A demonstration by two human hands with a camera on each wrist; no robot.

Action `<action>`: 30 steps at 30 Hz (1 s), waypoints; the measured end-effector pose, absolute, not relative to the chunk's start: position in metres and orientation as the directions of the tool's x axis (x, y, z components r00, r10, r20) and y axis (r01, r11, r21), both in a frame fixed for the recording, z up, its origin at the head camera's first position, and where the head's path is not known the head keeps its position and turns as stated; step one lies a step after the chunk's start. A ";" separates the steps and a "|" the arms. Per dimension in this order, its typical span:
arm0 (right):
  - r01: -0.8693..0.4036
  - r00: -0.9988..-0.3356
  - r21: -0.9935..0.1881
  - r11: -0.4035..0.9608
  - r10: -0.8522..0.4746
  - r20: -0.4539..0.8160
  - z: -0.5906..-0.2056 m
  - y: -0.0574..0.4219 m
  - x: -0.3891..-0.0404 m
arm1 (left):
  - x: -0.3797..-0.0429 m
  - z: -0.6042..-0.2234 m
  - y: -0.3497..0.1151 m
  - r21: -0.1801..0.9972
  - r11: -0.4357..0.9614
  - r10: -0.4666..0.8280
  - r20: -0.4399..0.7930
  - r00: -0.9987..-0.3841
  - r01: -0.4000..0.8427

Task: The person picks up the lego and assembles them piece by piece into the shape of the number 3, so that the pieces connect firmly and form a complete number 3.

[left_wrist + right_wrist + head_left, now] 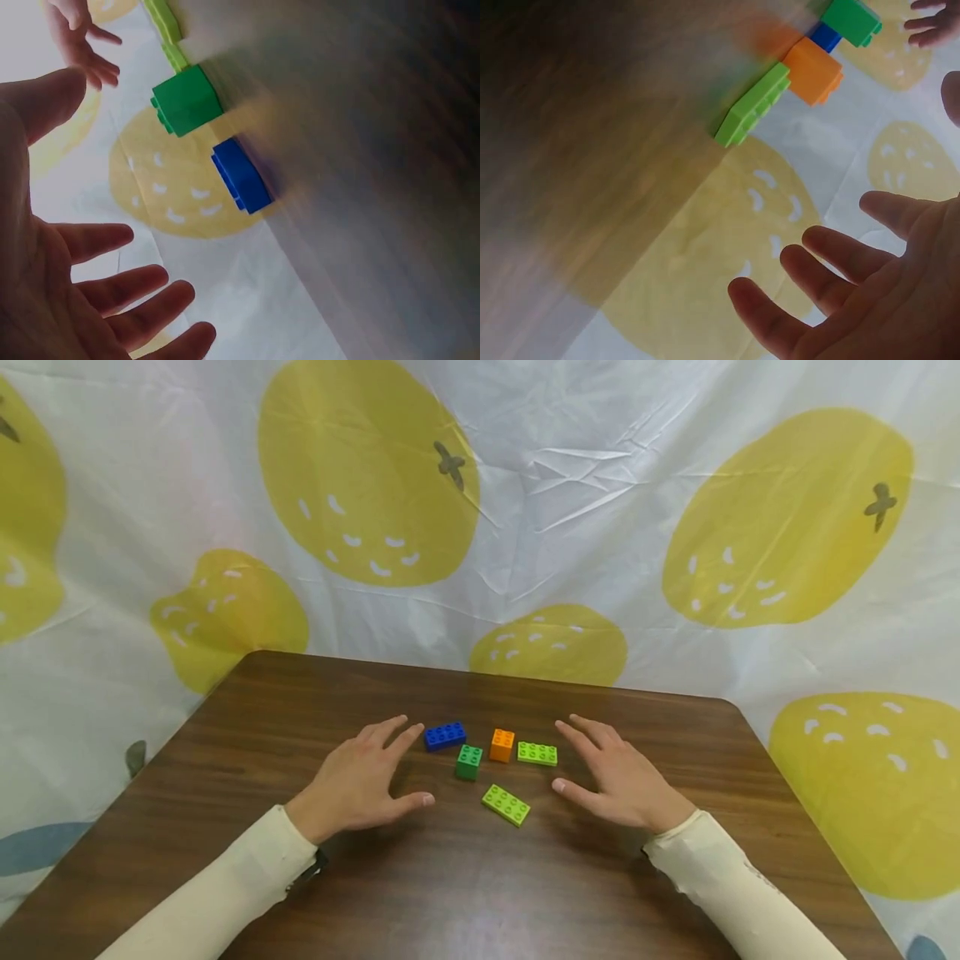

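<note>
Several toy building bricks lie between the two hands on a brown table. My left hand (360, 777) has its fingers spread and holds nothing; its fingertips are close to the blue brick (445, 737). To the right of that brick are a small green brick (469, 762) and an orange brick (502, 745). My right hand (622, 777), fingers apart and holding nothing, is beside a flat lime brick (537, 753). A second flat lime brick (506, 805) lies nearer to me, turned at a slant. In the left wrist view, the blue brick (241, 176) stands apart from the fingers.
The wood-grain table (480, 893) has rounded far corners. Behind it hangs a white curtain (540, 527) printed with yellow fruit, close against the far edge. Both forearms wear cream sleeves, and a dark band (307, 870) shows at the left cuff.
</note>
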State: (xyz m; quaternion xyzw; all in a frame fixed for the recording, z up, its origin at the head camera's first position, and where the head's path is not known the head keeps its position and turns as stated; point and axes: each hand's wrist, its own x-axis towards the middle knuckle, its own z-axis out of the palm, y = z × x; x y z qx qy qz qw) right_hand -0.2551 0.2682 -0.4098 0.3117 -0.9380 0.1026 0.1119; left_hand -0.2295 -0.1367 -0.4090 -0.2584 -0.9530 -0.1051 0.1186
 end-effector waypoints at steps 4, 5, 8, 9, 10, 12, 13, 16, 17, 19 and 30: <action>-0.611 -0.780 -0.138 0.780 -0.563 0.274 -0.414 0.264 -0.258 | -0.229 -0.411 -0.131 0.179 0.828 0.477 0.273 -0.836 0.531; -0.609 -0.782 -0.148 0.779 -0.560 0.275 -0.415 0.262 -0.258 | -0.228 -0.412 -0.129 0.189 0.825 0.477 0.273 -0.835 0.533; -0.607 -0.786 -0.185 0.773 -0.550 0.283 -0.417 0.258 -0.261 | -0.228 -0.412 -0.123 0.220 0.811 0.480 0.278 -0.832 0.542; -0.607 -0.787 -0.198 0.769 -0.547 0.286 -0.418 0.256 -0.262 | -0.228 -0.412 -0.121 0.229 0.806 0.481 0.282 -0.830 0.545; -0.607 -0.787 -0.210 0.766 -0.543 0.293 -0.418 0.255 -0.263 | -0.227 -0.411 -0.119 0.239 0.800 0.483 0.287 -0.828 0.550; -0.609 -0.786 -0.230 0.759 -0.538 0.303 -0.419 0.251 -0.266 | -0.227 -0.411 -0.115 0.253 0.789 0.488 0.293 -0.822 0.559; -0.610 -0.785 -0.235 0.757 -0.537 0.309 -0.419 0.250 -0.267 | -0.227 -0.411 -0.113 0.261 0.783 0.492 0.295 -0.819 0.564; -0.617 -0.780 -0.255 0.745 -0.533 0.329 -0.420 0.246 -0.271 | -0.226 -0.409 -0.108 0.297 0.763 0.500 0.292 -0.815 0.574; -0.619 -0.778 -0.264 0.740 -0.533 0.333 -0.419 0.244 -0.272 | -0.225 -0.409 -0.106 0.312 0.756 0.502 0.287 -0.816 0.575; -0.628 -0.771 -0.277 0.727 -0.535 0.345 -0.420 0.241 -0.273 | -0.225 -0.409 -0.102 0.341 0.741 0.508 0.277 -0.815 0.578; -0.653 -0.755 -0.341 0.676 -0.542 0.369 -0.422 0.223 -0.280 | -0.227 -0.417 -0.083 0.440 0.665 0.576 0.212 -0.790 0.603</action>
